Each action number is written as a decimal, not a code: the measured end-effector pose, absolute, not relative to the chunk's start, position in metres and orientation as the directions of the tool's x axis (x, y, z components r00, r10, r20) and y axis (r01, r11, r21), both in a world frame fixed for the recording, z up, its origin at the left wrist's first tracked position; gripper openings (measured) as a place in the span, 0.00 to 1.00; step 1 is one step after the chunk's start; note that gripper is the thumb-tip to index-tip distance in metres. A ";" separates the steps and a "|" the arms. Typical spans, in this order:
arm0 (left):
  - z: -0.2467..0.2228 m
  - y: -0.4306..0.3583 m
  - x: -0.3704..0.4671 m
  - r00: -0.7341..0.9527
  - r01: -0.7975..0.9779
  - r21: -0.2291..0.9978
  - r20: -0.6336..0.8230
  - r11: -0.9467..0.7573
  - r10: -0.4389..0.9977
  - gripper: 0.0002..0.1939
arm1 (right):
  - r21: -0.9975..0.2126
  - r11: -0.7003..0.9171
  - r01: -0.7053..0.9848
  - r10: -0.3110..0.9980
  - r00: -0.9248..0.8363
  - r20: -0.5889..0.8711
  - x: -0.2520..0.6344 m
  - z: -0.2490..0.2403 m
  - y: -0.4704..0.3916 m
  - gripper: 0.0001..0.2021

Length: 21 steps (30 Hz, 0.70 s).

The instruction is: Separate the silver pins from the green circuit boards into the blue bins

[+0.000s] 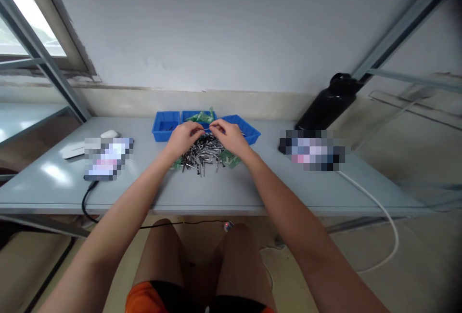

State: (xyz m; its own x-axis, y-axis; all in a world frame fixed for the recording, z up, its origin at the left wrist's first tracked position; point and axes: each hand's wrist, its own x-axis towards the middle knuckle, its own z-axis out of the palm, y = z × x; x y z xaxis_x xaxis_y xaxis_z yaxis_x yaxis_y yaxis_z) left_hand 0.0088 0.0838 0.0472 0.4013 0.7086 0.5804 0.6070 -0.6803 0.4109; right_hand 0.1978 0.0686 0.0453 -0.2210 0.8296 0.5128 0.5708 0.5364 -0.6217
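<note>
Over a heap of loose metal screws (204, 153), both of my hands are pinched close together. A thin, shiny metal piece (206, 130) runs between the fingertips; it is too small for me to tell its exact kind. My left hand (185, 136) grips its left end, and my right hand (230, 135) has the other end. Just behind the hands stand three blue bins: a left bin (166, 126), a middle bin (187, 113) with green plastic in it, and a right bin (249, 130), partly hidden by my right hand. Green plastic scraps (231, 159) lie by the heap.
A phone (110, 159) with a black cable lies on the left of the grey table (212, 192), near a white earbud case (109, 134). Toward the right are another device (312, 151) with a white cable (375, 202) and a black bottle (327, 106). A wall closes off the back.
</note>
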 end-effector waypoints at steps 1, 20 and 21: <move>0.047 0.084 0.009 0.405 0.601 0.406 0.588 -0.688 0.700 0.05 | -0.616 0.536 0.578 0.832 -0.236 0.502 0.199 0.045 0.069 0.11; 0.052 0.076 0.016 0.379 0.386 0.618 0.570 -0.685 0.728 0.07 | -0.530 0.601 0.598 0.797 -0.400 0.452 0.198 0.042 0.068 0.11; 0.050 0.077 0.016 0.372 0.392 0.609 0.581 -0.690 0.724 0.07 | -0.529 0.597 0.602 0.799 -0.387 0.461 0.198 0.042 0.068 0.10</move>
